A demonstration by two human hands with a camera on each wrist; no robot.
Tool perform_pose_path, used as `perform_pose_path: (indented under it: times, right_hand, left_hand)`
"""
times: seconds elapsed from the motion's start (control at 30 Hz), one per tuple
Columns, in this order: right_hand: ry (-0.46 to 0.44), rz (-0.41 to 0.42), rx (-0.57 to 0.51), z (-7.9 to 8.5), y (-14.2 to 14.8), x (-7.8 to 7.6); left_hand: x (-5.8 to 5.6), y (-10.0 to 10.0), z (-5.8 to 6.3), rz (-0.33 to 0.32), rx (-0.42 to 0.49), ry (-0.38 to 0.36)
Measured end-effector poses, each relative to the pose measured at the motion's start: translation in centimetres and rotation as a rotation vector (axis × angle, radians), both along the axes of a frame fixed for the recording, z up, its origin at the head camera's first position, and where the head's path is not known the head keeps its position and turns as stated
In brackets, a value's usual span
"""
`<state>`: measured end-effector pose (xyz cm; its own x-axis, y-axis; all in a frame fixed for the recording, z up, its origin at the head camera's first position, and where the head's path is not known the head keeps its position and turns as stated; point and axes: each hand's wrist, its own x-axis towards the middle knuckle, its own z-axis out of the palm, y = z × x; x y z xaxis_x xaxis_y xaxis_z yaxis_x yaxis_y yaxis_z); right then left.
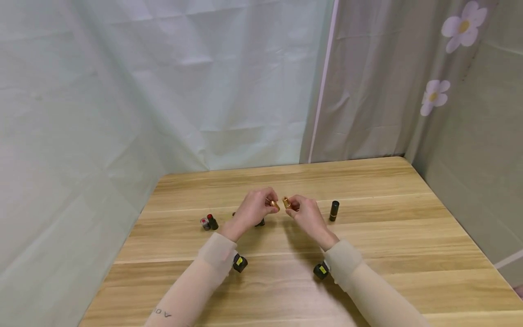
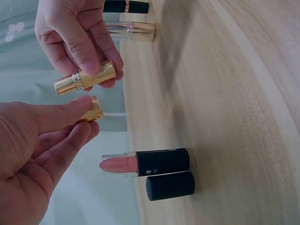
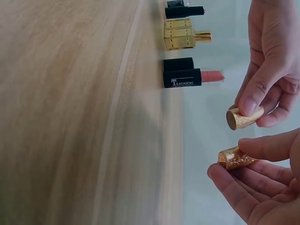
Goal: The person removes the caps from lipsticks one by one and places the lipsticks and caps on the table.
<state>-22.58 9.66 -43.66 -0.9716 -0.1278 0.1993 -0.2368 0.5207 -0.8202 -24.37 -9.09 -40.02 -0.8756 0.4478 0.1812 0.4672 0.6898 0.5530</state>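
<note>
Both hands are raised over the wooden table, each with one part of a gold lipstick. My left hand [image 1: 254, 206] pinches the gold lipstick cap [image 2: 95, 110] between thumb and fingers. Opposite it, my right hand [image 1: 307, 214] grips the gold lipstick tube [image 2: 86, 78], whose narrower inner sleeve points toward the cap. A small gap separates the two parts. Below and behind the left hand, a black lipstick with a bare pink bullet [image 3: 185, 78] stands upright beside its black cap [image 2: 171, 186]; the left hand mostly hides them in the head view.
To the right stands a black tube with a gold band [image 1: 334, 210]; a clear-and-gold tube [image 2: 137, 31] shows near it in the left wrist view. At left are a red-tipped black lipstick [image 1: 212, 222] and a greyish cap [image 1: 204, 223]. Gold square lipstick parts [image 3: 179, 37] stand between. Curtains [image 1: 245, 91] hang behind.
</note>
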Motion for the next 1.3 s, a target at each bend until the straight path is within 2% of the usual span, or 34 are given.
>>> perform_pose_path:
  times: [0.23,0.5,0.67,0.93,1.3]
  right_hand:
    - [-0.032,-0.009,0.019,-0.4,-0.2,0.1]
    - [-0.039,-0.018,0.095,-0.7,-0.5,0.2]
    - [-0.05,-0.017,0.099,-0.9,-0.5,0.2]
    - [-0.08,0.009,0.105,-1.5,-0.5,0.1]
    - [-0.07,0.024,0.175,-2.4,-0.6,-0.2]
  left_hand:
    - [0.1,0.2,-0.6,-0.003,-0.021,-0.004]
    - [0.3,0.9,-1.1,0.039,-0.08,-0.018]
    - [0.6,1.3,-1.3,0.045,-0.077,-0.04]
    - [0.9,2.0,-1.8,0.074,-0.121,-0.038]
    - [1.0,2.6,-2.8,0.049,-0.159,-0.02]
